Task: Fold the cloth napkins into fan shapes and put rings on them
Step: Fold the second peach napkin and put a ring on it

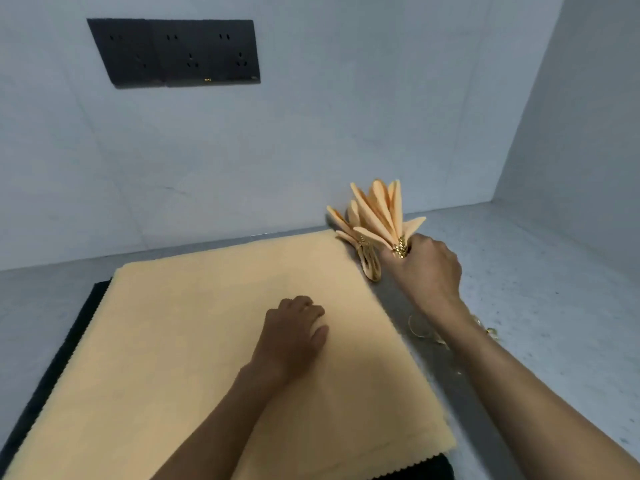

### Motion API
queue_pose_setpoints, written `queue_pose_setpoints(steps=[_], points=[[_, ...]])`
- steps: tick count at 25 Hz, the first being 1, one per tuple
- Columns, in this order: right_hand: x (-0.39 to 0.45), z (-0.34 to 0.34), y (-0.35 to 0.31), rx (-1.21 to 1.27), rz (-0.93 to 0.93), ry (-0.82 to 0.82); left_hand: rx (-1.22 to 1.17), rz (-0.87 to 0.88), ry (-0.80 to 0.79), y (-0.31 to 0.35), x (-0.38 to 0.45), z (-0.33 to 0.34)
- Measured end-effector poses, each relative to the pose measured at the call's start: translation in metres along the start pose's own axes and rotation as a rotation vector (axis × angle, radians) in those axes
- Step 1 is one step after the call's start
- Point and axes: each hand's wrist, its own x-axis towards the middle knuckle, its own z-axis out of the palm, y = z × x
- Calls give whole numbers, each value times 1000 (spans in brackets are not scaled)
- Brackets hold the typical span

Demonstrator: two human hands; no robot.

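A flat peach napkin (pixel 194 341) lies spread over a dark cloth on the counter. My left hand (pixel 294 334) rests on it with fingers curled under, holding nothing. My right hand (pixel 426 268) grips the base of a fan-folded peach napkin (pixel 384 209) that wears a gold ring (pixel 401 247), held upright at the flat napkin's far right corner. Beside it lies another folded fan napkin (pixel 349 233) with its own gold ring (pixel 363 241). Loose gold rings (pixel 420 329) lie on the counter, partly hidden by my right forearm.
The dark cloth (pixel 69 337) shows at the left and bottom edges under the flat napkin. The grey counter (pixel 540 292) meets the wall at the back and a side wall at right. A black socket panel (pixel 176 51) is on the back wall.
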Motion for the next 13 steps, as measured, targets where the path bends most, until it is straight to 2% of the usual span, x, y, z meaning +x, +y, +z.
queue_pose_setpoints(steps=[5, 9, 13], points=[[86, 41, 38, -79, 16, -72, 105, -38, 16, 1, 17, 16], [102, 82, 56, -181, 87, -223, 103, -32, 28, -4, 16, 16], [113, 98, 65, -185, 85, -243, 83, -25, 24, -2, 15, 15]])
